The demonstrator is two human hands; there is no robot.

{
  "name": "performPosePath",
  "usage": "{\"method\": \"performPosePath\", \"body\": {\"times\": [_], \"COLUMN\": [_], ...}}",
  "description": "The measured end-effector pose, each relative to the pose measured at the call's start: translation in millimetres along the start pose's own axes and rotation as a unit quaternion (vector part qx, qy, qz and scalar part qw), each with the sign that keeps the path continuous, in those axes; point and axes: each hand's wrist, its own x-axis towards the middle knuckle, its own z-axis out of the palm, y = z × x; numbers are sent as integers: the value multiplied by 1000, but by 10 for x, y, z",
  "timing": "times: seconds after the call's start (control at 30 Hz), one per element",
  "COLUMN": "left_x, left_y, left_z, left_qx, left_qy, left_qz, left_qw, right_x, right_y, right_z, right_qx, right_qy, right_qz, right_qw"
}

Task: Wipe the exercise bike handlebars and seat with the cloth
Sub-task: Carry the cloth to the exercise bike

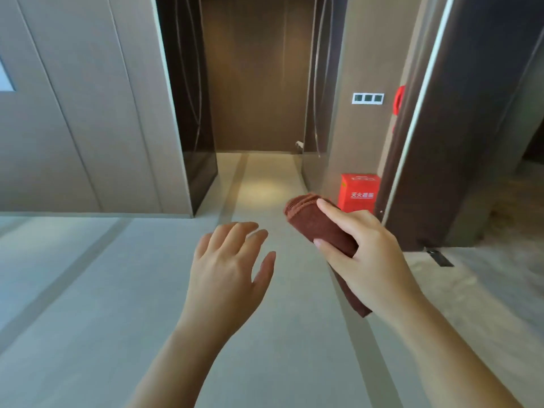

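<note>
A folded brown cloth (312, 222) is held in my right hand (362, 251), thumb and fingers wrapped around its middle; one end sticks out forward, the other hangs below my wrist. My left hand (229, 266) is raised beside it, to the left, fingers spread and holding nothing. Both hands hover over a pale floor. No exercise bike, handlebars or seat appear in this view.
A corridor opening (259, 113) with dark wood walls lies straight ahead. A red fire-equipment box (359, 191) stands on the floor by the right wall, under a switch panel (368, 98). A dark open door (441, 142) is on the right, beige wall panels (73, 113) on the left.
</note>
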Motion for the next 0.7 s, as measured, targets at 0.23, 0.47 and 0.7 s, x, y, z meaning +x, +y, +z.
{"method": "performPosePath", "body": {"times": [0.23, 0.47, 0.7], "left_x": [-506, -748, -369], "left_y": [-1024, -2132, -3345], "left_z": [-363, -614, -1019], "left_qx": [136, 223, 304], "left_qy": [32, 22, 19], "left_qz": [-109, -203, -253], "left_qw": [984, 953, 918], "right_x": [269, 698, 1561], "right_y": [-721, -1407, -2131], "right_z": [1103, 2356, 3514], "right_qx": [44, 123, 221], "right_qy": [-86, -157, -176], "right_qz": [-72, -146, -196], "right_qw": [993, 969, 939]}}
